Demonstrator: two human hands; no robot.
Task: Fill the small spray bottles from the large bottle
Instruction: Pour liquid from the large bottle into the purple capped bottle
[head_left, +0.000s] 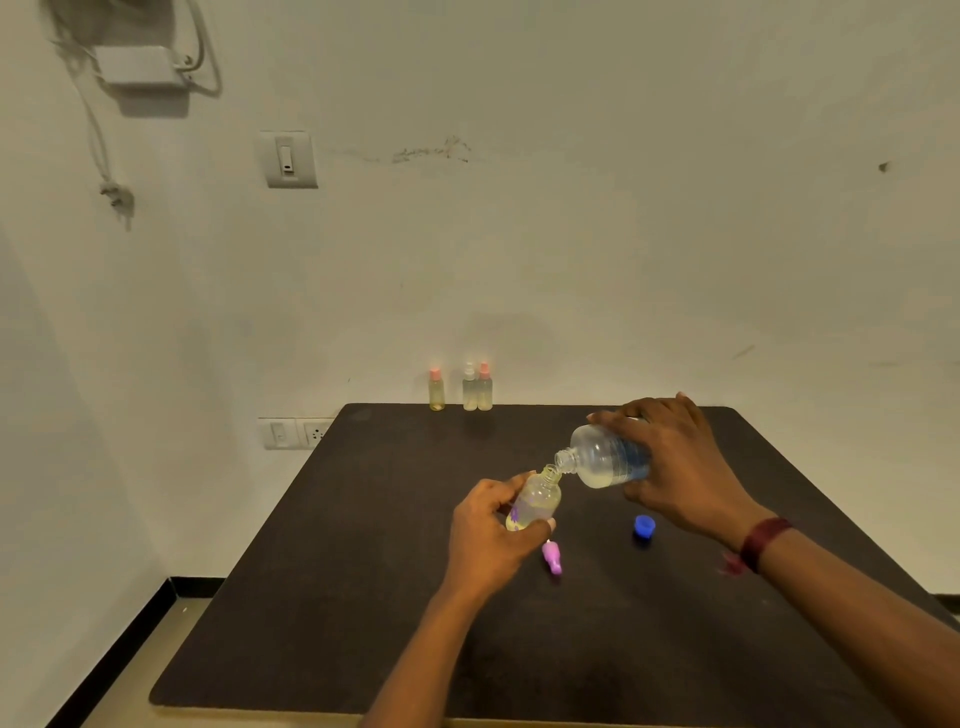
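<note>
Nearly level, large bottle (605, 457) gripped by right hand (675, 467), mouth leftward, left hand (485, 535) gripping tilted small bottle (537, 501)

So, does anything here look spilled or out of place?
No spill shows on the table. The purple spray top lies on its side and the blue cap sits loose, but both seem simply taken off for pouring. Nothing else stands out.

Behind right hand (680, 467): large bottle (597, 457) base
</note>
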